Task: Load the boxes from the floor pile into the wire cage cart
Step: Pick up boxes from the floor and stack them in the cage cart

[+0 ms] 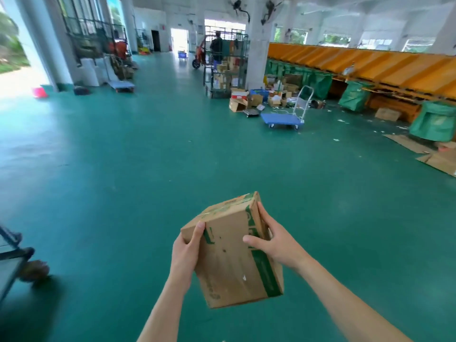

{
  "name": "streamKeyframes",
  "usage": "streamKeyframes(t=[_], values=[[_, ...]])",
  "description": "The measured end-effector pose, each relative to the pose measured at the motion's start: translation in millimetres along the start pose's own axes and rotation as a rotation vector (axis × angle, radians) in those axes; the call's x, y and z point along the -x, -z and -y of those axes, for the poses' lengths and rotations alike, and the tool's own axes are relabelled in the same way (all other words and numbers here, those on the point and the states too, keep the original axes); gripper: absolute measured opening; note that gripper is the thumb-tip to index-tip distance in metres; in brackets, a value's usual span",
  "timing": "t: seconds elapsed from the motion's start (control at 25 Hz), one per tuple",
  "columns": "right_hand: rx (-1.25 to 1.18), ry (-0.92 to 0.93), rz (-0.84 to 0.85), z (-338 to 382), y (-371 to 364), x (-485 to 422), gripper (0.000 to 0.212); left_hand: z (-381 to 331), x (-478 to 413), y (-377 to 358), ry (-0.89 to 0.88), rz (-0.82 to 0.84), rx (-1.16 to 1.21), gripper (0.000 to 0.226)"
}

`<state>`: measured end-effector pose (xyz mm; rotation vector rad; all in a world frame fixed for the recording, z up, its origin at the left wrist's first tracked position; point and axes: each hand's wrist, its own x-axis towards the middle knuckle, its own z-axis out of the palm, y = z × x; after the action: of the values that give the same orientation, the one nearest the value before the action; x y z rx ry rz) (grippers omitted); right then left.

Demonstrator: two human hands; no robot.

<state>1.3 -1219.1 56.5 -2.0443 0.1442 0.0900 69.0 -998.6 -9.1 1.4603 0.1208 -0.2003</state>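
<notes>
A: Grip state?

B: Brown cardboard box with green printed bands (232, 262) is clamped between both. Left grip (185, 253) is curled round the near-left corner, thumb laid on the top face. Right grip (274, 245) is pinching the right edge: thumb on top, fingers run along the side face. Neither is spread.

A: Box location?

B: Held in the air in front of the body, over the green painted floor (123, 169), with no contact. Long axis is pointed away from the body, far end tipped up.

A: Cart bearing?

B: A dark metal frame with a caster wheel (34, 270) is cut off by the lower-left edge. It is judged to be the wire cage cart, but this is not confirmed. If so, it lies left of and below the box, with the left grip nearer. Tall wire cages stacked with parcels (227, 67) are seen well apart, ahead by the white pillar.

A: Arm pose?

B: Both forearms are extended forward and converge on the box. The right grip is set slightly further out.

A: Next move?

B: A turn to the left is expected, with the long axis swung toward the frame.
</notes>
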Motion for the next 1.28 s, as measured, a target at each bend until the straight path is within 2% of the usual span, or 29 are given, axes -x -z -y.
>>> streamKeyframes(t=[0.12, 0.32, 0.44, 0.52, 0.64, 0.84, 0.96, 1.08, 1.2, 1.28], values=[[0.048, 0.113, 0.06, 52, -86, -55, 0.105, -26, -16, 101, -0.023, -0.091, -0.022, 0.065], [-0.012, 0.214, 0.152, 130, -212, -119, 0.089, -71, -26, 245, -0.094, -0.224, -0.092, 0.042], [-0.036, 0.267, 0.292, 170, -288, -148, 0.1, -82, -21, 318, -0.095, -0.448, -0.043, 0.041], [-0.001, 0.329, 0.418, 199, -340, -157, 0.104, -84, -14, 366, -0.086, -0.606, 0.008, 0.051], [0.031, 0.404, 0.547, 234, -394, -165, 0.085, -90, -1, 418, -0.055, -0.713, 0.046, 0.065], [-0.048, 0.436, 0.7, 266, -477, -195, 0.065, -93, 9, 489, -0.055, -0.872, 0.045, 0.044], [-0.095, 0.45, 0.807, 299, -526, -226, 0.057, -108, -1, 539, -0.062, -0.966, -0.026, 0.063], [-0.1, 0.523, 0.866, 337, -556, -259, 0.059, -137, -16, 576, -0.02, -0.965, -0.088, 0.079], [0.012, 0.669, 0.901, 376, -578, -305, 0.076, -167, -41, 609, 0.041, -0.98, -0.107, 0.087], [0.069, 0.758, 0.939, 396, -596, -334, 0.09, -180, -59, 628, 0.02, -1.032, -0.049, 0.081]])
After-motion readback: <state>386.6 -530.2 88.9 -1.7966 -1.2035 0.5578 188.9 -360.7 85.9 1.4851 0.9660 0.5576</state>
